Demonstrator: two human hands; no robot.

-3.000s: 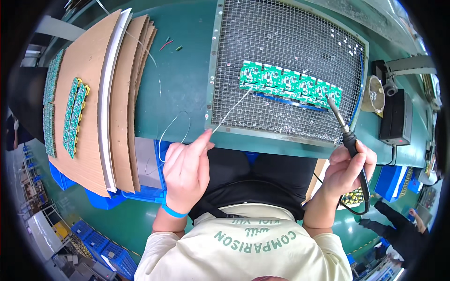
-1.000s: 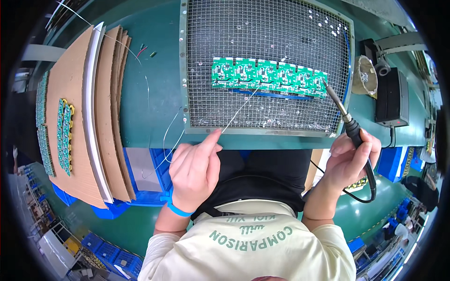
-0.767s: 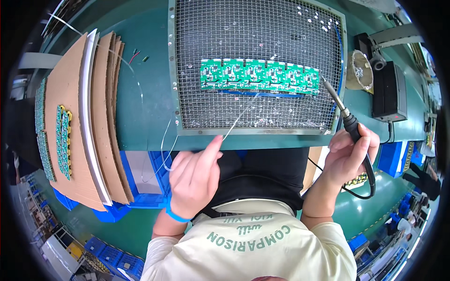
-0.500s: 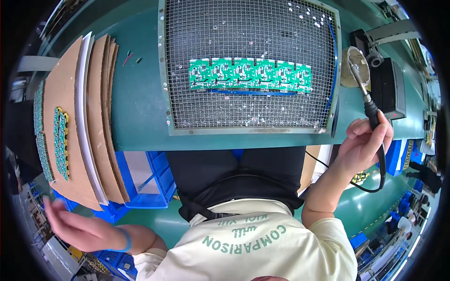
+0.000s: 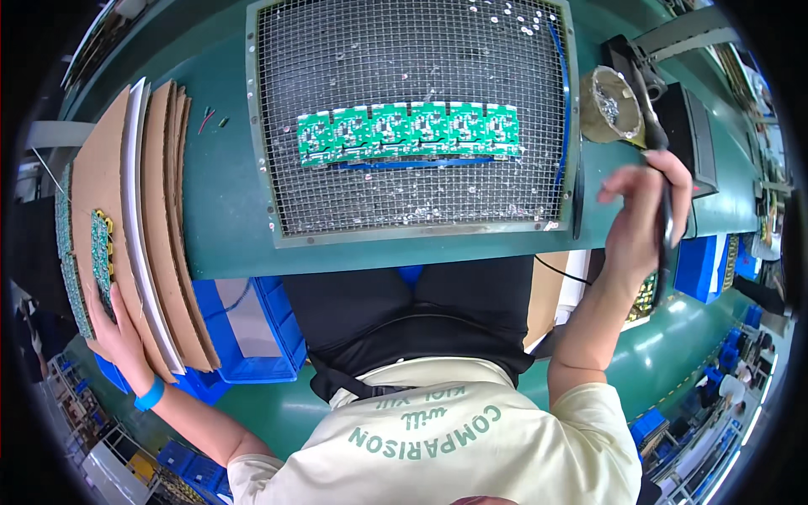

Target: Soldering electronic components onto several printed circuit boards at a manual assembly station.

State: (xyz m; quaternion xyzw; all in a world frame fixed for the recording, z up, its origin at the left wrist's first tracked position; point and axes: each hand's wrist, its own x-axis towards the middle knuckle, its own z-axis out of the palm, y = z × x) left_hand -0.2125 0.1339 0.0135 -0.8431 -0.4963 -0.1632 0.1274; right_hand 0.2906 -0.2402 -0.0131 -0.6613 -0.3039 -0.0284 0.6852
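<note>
At the far left, my left hand point(image 5: 124, 337) lies over the front of a cardboard sheet point(image 5: 109, 177). Its outstretched fingers reach the near end of a green circuit board strip point(image 5: 101, 248) with yellow parts along one side; any grip there is hard to make out. My right hand point(image 5: 640, 215), partly blurred, is wrapped round a soldering iron point(image 5: 653, 122) beside its holder cup point(image 5: 608, 105). The iron's tip is hard to see. Between my hands, a row of joined green circuit boards point(image 5: 408, 130) lies on a wire mesh tray point(image 5: 404, 202).
More green boards point(image 5: 71, 261) lie along the left cardboard edge. Several cardboard sheets point(image 5: 160, 219) stand layered there. Blue bins point(image 5: 273, 324) sit below the table edge. A black box point(image 5: 694, 139) stands right of the holder. The iron's cable hangs by my right forearm.
My left hand has moved up and inward onto the cardboard, at the board strip. My right hand has turned the iron, whose handle now stands more upright. The view has shifted slightly.
</note>
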